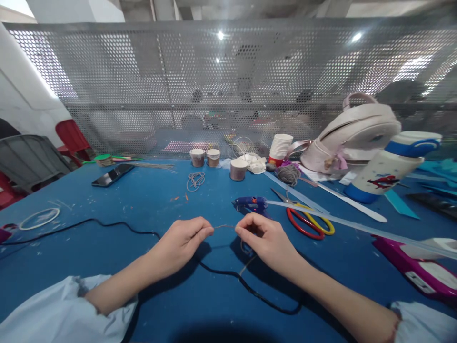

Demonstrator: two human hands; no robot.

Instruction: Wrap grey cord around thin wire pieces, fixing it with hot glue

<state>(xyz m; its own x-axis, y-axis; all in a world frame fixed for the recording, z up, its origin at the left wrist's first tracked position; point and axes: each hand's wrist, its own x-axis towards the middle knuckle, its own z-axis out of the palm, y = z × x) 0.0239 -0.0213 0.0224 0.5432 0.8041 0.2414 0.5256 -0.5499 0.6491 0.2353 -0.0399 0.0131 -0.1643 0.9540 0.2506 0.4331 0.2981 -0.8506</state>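
Observation:
My left hand (183,238) and my right hand (266,238) hover just above the blue table (143,200), both closed in a pinch. A thin brownish cord (224,226) is stretched between the two pinches. Its loose end trails down under my right hand. Just behind my right hand lies a blue glue gun (252,204), whose black cable (107,225) runs leftward and also loops under my wrists.
Red and yellow scissors (309,221), long clear glue sticks (342,224), a coil of cord (195,181), small spools (238,169), stacked cups (280,145), a pink bag (352,136), a bottle (389,166), a phone (112,175), a wire ring (39,218). A perforated metal screen (228,85) backs the table.

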